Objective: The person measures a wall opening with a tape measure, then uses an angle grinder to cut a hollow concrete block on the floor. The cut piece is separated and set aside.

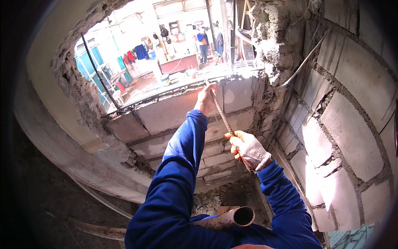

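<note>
The pale block wall [350, 118] is the biggest thing in view, sweeping from 1 o'clock down to 4 o'clock, with thick rough mortar joints and patches of hard sunlight; nearly as broad, the plastered wall [46, 74] curves round at 10 o'clock, its edge broken and ragged; between them, from 11 to 1 o'clock, a jagged opening gives onto a bright room; below that opening the lower block wall [166, 111] runs down through the centre toward 6 o'clock; a person's two arms in blue sleeves [170, 182] rise from the lower edge, the left one stretched toward 12 o'clock, the right one bent at 4 o'clock; a rusty pipe [219, 220] lies between them, its round mouth at 5 o'clock; the ribbed steel rod [224, 116] slants from 12 o'clock, near the sill of the opening, down to between 4 and 5 o'clock; a dark upright bar [98, 72] crosses the opening at 10 o'clock; of the hands, the gloved right hand [248, 150] at 4 o'clock has its fingers curled round the rod's lower part; the left hand [205, 98] at 12 o'clock closes on its upper part, the exact finger grip too small to tell.
</note>
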Demonstrator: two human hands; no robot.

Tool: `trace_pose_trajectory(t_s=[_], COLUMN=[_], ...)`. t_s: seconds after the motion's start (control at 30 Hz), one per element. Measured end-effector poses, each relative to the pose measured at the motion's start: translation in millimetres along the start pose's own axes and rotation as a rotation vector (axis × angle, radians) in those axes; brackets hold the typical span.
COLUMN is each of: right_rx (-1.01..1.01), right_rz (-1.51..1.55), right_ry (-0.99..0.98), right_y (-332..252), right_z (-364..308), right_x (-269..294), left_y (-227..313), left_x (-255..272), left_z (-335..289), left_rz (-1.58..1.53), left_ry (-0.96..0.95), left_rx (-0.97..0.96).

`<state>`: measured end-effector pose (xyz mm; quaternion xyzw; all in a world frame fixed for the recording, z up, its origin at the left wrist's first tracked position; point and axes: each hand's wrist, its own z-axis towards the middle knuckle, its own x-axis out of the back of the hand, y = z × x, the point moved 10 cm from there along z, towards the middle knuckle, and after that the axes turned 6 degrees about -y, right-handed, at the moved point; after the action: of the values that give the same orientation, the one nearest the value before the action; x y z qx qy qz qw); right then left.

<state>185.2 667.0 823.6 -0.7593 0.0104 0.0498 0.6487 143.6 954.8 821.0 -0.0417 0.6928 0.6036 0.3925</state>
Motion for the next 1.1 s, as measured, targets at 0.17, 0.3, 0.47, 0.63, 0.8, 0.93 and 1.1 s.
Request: trace_pose_trajectory(t_s=[0.17,0.3,0.47,0.63,0.8,0.93,1.1], right_rx=[0.105,0.071,0.01,0.327,0.322,0.331,-0.038], right_rz=[-0.28,-0.27,0.083,-1.433,-1.776,-1.022,0.101], right_ry=[0.067,0.033,-0.087,0.358,0.634,0.276,-0.053], right_y=[-14.5,-13.0,-17.8,-79.8,-77.2,-53.8,-7.0], right_z=[3.7,2.9,-1.3,-8.3,-14.4,1.2,14.8], right_x=[11.0,13.9,17.4,57.3,71.6,79.5,79.7], left_y=[-1.0,-8.2,-3.8,16.1,33.7,42.6,49.0], left_x=[0.7,5.8,10.4,16.7,12.9,-5.1,-24.7], left_z=[-11.5,-12.1,-6.9,-9.7,-15.3,-20.1,-34.1], left_rz=[-0.075,-0.034,0.064,0.378,0.684,1.114,1.17], left_ry=[-0.055,-0.006,0.078,0.268,0.477,0.523,0.581], left_rx=[-0.077,0.008,-0.002,-0.211,-0.31,-0.244,-0.354])
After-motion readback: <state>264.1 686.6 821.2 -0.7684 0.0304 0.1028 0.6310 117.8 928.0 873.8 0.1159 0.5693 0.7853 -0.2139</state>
